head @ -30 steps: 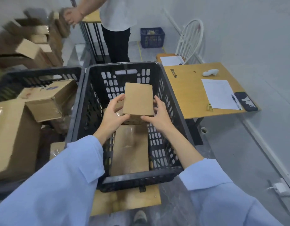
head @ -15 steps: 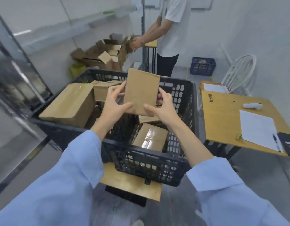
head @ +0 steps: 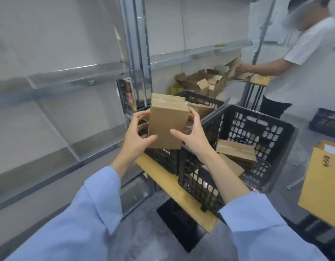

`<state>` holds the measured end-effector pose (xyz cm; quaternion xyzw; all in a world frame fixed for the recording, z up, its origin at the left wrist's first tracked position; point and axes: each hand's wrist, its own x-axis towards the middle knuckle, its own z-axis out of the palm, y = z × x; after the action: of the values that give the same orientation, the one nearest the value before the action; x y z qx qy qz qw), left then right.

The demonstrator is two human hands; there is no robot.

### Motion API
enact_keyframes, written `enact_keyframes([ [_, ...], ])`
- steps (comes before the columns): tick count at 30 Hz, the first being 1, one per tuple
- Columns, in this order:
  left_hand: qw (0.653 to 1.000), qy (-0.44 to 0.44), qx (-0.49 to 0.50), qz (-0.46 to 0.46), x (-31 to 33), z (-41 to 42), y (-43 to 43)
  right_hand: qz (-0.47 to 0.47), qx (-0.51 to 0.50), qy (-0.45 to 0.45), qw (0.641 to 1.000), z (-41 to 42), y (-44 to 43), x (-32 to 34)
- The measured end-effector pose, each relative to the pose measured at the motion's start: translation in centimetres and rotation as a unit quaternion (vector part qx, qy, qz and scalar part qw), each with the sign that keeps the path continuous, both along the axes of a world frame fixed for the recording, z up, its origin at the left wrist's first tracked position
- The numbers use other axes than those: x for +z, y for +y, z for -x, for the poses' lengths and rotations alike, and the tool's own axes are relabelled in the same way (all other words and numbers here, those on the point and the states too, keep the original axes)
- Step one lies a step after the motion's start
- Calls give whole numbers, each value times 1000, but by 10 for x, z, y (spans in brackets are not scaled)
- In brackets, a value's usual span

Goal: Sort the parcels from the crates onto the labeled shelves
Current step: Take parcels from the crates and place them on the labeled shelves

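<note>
A small brown cardboard parcel (head: 167, 123) is held upright at chest height between both hands. My left hand (head: 137, 136) grips its left side with the thumb on the front face. My right hand (head: 194, 135) grips its right side, thumb also across the front. Just behind and to the right stands a black plastic crate (head: 264, 129) with more brown parcels (head: 236, 150) inside. A second black crate (head: 200, 98) with a parcel lies beyond it. Metal shelves (head: 68, 80) fill the left, their boards bare in view.
The crates rest on a low wooden board (head: 162, 176). A person in a white shirt (head: 298, 72) handles flat cartons at the far right. A yellow desk (head: 321, 189) stands at the right edge, a blue crate (head: 326, 123) on the floor behind.
The view has swung left from the crate toward the shelves. Both hands have lifted the parcel out of the crate and carried it left, still gripped on both sides.
</note>
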<state>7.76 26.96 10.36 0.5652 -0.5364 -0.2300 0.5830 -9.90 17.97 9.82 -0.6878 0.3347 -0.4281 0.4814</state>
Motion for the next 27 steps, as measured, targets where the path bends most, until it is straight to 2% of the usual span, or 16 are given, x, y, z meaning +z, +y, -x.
enact_keyframes([
  [9,987,5,163,-5,9,-72,122,-14,196,-24,980,-115,68,6],
  [19,961,11,272,40,12,-125,236,-43,297,-28,953,-213,145,7],
  [23,947,12,317,45,15,-146,297,-64,334,-45,940,-255,197,7],
  [27,936,16,348,48,18,-170,367,-37,384,-45,921,-292,264,14],
])
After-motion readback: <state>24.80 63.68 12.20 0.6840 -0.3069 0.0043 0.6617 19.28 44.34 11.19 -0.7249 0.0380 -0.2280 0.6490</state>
